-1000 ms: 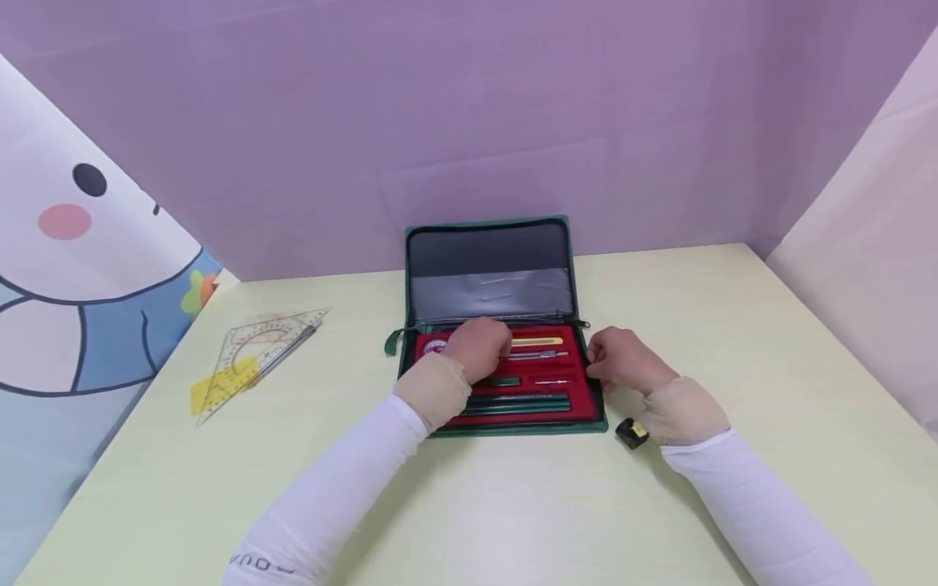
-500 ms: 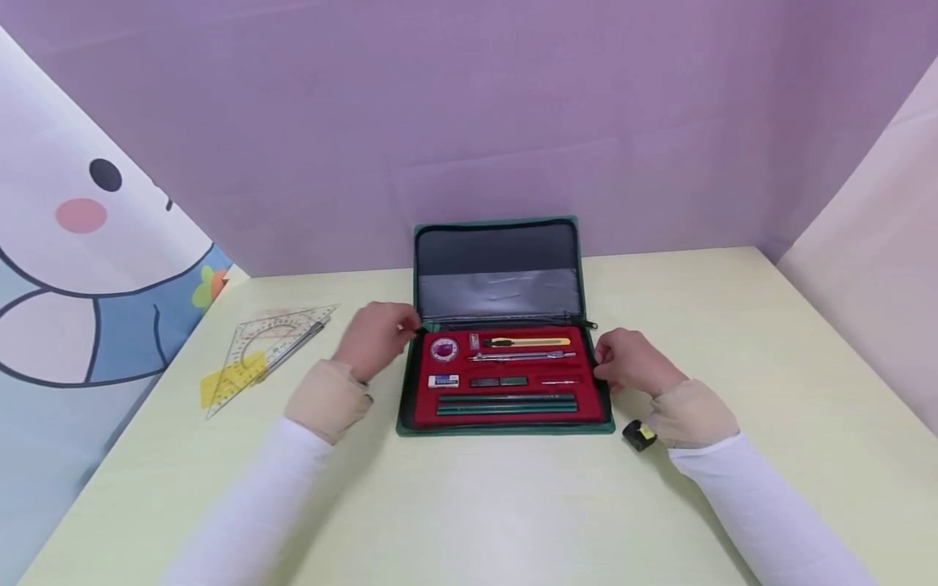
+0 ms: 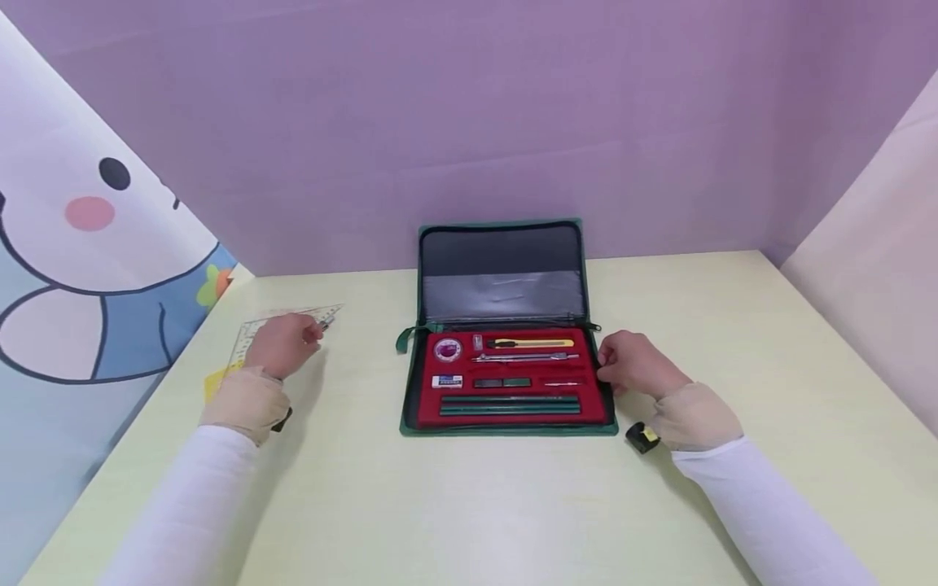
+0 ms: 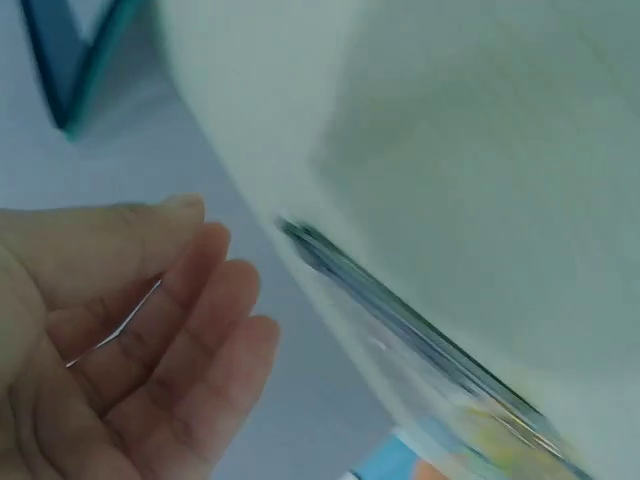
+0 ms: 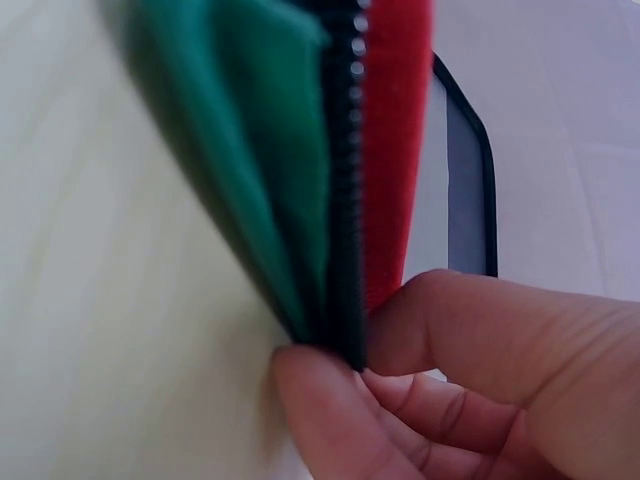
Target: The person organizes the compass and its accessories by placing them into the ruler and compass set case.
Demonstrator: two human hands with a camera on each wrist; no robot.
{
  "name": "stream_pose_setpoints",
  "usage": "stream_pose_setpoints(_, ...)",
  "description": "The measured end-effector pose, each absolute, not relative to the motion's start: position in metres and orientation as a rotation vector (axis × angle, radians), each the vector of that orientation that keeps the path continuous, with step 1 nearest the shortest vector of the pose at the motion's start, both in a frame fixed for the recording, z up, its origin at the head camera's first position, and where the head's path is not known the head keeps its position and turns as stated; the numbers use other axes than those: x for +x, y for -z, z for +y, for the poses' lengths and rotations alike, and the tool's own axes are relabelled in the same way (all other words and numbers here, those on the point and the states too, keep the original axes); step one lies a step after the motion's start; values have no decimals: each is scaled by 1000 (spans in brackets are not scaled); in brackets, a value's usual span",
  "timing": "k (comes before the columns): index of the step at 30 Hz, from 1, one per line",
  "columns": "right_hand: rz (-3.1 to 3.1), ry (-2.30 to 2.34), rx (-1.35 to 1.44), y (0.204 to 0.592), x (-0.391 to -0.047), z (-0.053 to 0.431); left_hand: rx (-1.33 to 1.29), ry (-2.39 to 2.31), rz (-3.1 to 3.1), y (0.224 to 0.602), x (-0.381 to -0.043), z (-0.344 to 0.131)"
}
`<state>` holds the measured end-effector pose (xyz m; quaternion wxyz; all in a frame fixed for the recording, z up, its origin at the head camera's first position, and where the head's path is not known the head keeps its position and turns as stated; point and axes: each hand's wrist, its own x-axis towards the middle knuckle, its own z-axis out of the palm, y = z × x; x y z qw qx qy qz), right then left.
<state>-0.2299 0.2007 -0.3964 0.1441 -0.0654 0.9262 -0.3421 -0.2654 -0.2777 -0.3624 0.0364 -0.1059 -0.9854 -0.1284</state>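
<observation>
My left hand hovers over the clear set square on the left, beside slim dark pen-like tools. In the left wrist view its fingers are loosely bent, apart from those tools and holding nothing. My right hand pinches the right edge of an open green zip case between thumb and fingertips. The case's red tray holds a yellow cutter, a silver compass, an eraser, green pencils and a round dial-like piece.
The case's dark lid stands raised near the purple backdrop. Part of a yellow piece shows beneath the left wrist. A small black block with a yellow mark sits by the right wrist. A green strap sticks out at the case's left.
My left hand has moved left from over the tray, past the case's left edge, to the set square. My right hand has kept its pinch on the case's right edge.
</observation>
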Motion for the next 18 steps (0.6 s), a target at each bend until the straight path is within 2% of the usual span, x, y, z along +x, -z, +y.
stream_pose_setpoints(10, 2665, 989, -176, 397, -230, 199, -55, 301, -3193, 376, -269, -311)
stream_pose_setpoints(18, 2654, 990, -155, 396, -230, 198, -70, 308, -3132, 381, -267, -315)
